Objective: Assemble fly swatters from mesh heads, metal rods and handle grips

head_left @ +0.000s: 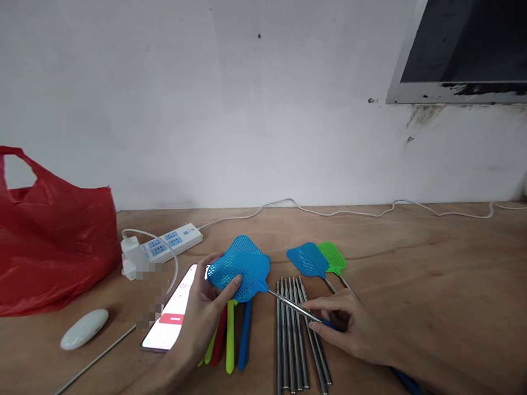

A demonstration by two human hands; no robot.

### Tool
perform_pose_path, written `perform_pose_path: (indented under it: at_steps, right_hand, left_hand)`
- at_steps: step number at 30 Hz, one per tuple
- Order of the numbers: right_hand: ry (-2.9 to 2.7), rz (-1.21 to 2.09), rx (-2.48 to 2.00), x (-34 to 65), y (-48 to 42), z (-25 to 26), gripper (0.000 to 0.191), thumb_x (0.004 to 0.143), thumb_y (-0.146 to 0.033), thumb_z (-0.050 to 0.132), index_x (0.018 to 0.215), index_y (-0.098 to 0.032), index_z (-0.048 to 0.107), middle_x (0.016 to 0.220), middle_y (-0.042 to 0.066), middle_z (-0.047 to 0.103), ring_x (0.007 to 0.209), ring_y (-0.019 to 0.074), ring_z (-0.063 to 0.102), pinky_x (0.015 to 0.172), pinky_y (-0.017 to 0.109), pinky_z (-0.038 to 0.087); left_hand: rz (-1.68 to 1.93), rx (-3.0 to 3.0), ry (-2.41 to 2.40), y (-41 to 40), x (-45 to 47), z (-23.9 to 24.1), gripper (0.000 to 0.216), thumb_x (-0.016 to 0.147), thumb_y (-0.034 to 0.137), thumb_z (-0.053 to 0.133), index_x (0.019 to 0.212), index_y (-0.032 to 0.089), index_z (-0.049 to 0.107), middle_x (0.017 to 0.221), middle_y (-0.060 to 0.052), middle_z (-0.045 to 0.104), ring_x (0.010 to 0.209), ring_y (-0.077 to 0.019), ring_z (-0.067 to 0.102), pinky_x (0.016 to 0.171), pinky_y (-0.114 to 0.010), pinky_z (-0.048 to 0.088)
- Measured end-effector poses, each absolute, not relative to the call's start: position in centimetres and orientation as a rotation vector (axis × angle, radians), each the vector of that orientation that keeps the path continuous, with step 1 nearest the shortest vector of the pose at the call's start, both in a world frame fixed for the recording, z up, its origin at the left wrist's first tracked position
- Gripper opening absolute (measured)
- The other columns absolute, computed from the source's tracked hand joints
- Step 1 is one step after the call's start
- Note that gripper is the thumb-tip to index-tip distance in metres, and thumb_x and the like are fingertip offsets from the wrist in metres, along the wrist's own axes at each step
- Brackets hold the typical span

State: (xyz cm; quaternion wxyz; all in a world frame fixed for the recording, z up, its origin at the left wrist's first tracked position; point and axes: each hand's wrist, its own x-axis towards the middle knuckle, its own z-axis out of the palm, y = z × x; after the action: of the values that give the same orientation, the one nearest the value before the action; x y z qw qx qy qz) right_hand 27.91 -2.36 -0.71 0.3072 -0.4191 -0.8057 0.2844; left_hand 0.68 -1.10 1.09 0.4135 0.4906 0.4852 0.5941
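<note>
A blue fly swatter (251, 263) with a perforated head and a thin metal shaft is held between both hands above the table. My left hand (206, 302) grips the head, its thumb pressed on the mesh. My right hand (343, 323) closes around the shaft near its blue handle end. Under the swatter lie several metal rods (290, 334) side by side. Beside them are loose coloured handles: a yellow-green handle (230, 340), a blue handle (245, 337) and a red handle (219, 337). Behind the right hand, another blue swatter (307, 259) overlaps a green swatter (334, 257).
A phone (164, 323) with a lit screen lies partly behind my left forearm. Further left are a white power strip (181, 238) with a plugged-in charger (134, 255), a white mouse (84, 329) and a red plastic bag (57, 247). A white cable (321, 213) runs along the wall.
</note>
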Motion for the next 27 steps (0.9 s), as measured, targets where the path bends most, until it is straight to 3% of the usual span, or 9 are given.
perform_pose_path:
  at_steps: [9, 17, 23, 27]
  right_hand:
    - [-2.127, 0.774, -1.103, 27.8, -2.4, -0.3, 0.029, 0.085, -0.034, 0.062, 0.106, -0.022, 0.079, 0.055, -0.004, 0.046, 0.049, 0.0111, 0.043, 0.048, 0.024, 0.035]
    - [-2.112, 0.777, -1.119, 28.0, -2.4, -0.4, 0.030, 0.086, -0.035, 0.063, 0.106, -0.019, 0.078, 0.056, -0.004, 0.046, 0.048, 0.0105, 0.044, 0.048, 0.023, 0.037]
    - [-2.067, 0.797, -1.119, 28.1, -2.3, -1.1, 0.028, 0.086, -0.038, 0.064, 0.105, -0.022, 0.079, 0.058, -0.004, 0.048, 0.050, 0.0112, 0.045, 0.048, 0.023, 0.038]
    - [-2.013, 0.837, -1.111, 28.3, -2.3, -1.7, 0.030, 0.086, -0.042, 0.065, 0.104, -0.023, 0.079, 0.059, -0.003, 0.048, 0.051, 0.0112, 0.045, 0.049, 0.024, 0.039]
  left_hand:
    - [1.517, 1.226, 1.236, -1.2, 0.7, 1.1, 0.057, 0.073, 0.042, 0.082, 0.117, 0.026, 0.048, 0.082, 0.004, 0.064, 0.068, -0.0167, 0.065, 0.063, -0.029, 0.058]
    - [1.473, 1.225, 1.224, -1.0, 0.7, 1.0, 0.064, 0.074, 0.041, 0.081, 0.127, 0.025, 0.049, 0.089, 0.000, 0.068, 0.073, -0.0195, 0.068, 0.065, -0.031, 0.058]
    - [1.442, 1.137, 1.172, -1.3, 0.9, 1.3, 0.065, 0.073, 0.042, 0.082, 0.126, 0.025, 0.048, 0.095, -0.001, 0.070, 0.081, -0.0216, 0.070, 0.073, -0.034, 0.060]
    - [1.471, 1.183, 1.212, -1.8, 1.3, 1.7, 0.066, 0.071, 0.041, 0.083, 0.124, 0.025, 0.048, 0.094, -0.001, 0.070, 0.080, -0.0222, 0.070, 0.070, -0.034, 0.059]
